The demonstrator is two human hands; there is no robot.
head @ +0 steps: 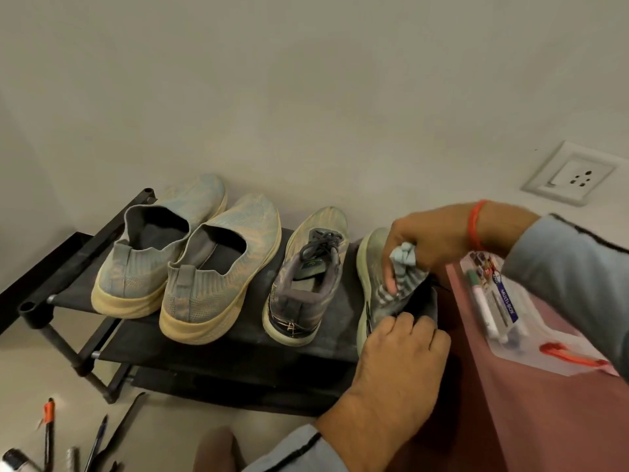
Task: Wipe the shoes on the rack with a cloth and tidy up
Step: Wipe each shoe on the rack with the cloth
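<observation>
Fingers (391, 281) around cloth (405, 264) (bunched)

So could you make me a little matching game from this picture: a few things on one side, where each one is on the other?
Things:
1. cloth
2. slip-on pair
3. pens
4. plastic box

Places:
A. on the floor, lower left
B. in the right hand
C. on the reddish surface at right
D. left end of the rack

Pairs: 1-B, 2-D, 3-A, 4-C
</observation>
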